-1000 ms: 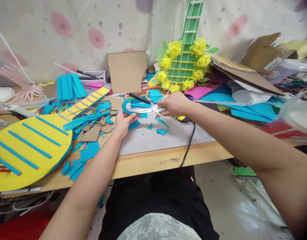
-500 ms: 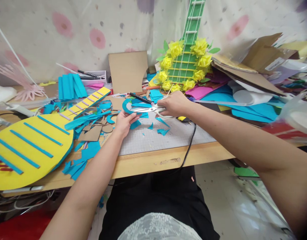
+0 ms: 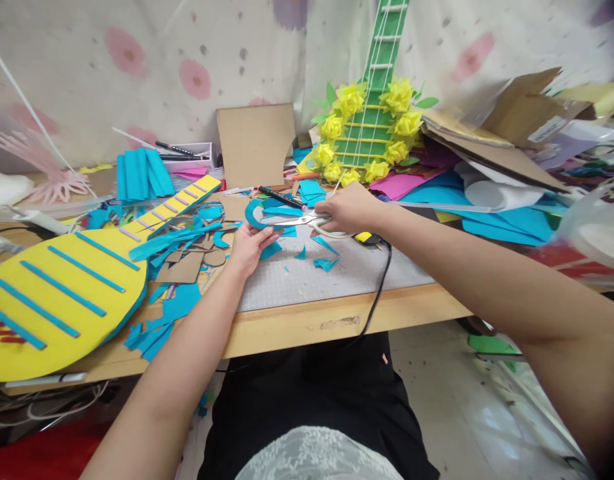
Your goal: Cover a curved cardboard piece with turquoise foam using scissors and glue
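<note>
In my left hand (image 3: 249,248) is a curved blue paper piece (image 3: 253,212), pinched between thumb and fingers near the middle of the table. My right hand (image 3: 347,208) grips white-handled scissors (image 3: 303,221) by their loops. The blades point left and lie against the inner side of the curved piece, close to my left thumb. Whether the blades are parted is hard to make out. Below my hands, blue paper scraps (image 3: 325,265) lie on a grey cutting mat (image 3: 287,293).
A yellow paper guitar (image 3: 67,280) with blue strips lies at left beside heaped blue and cardboard scraps (image 3: 181,267). Behind stand a cardboard sheet (image 3: 257,147) and a green guitar (image 3: 369,133) with yellow flowers. A black cable (image 3: 379,293) hangs over the table edge.
Hardly anything differs. The scissor blades appear slightly closer together and further under my left thumb; both hands stay in nearly the same place.
</note>
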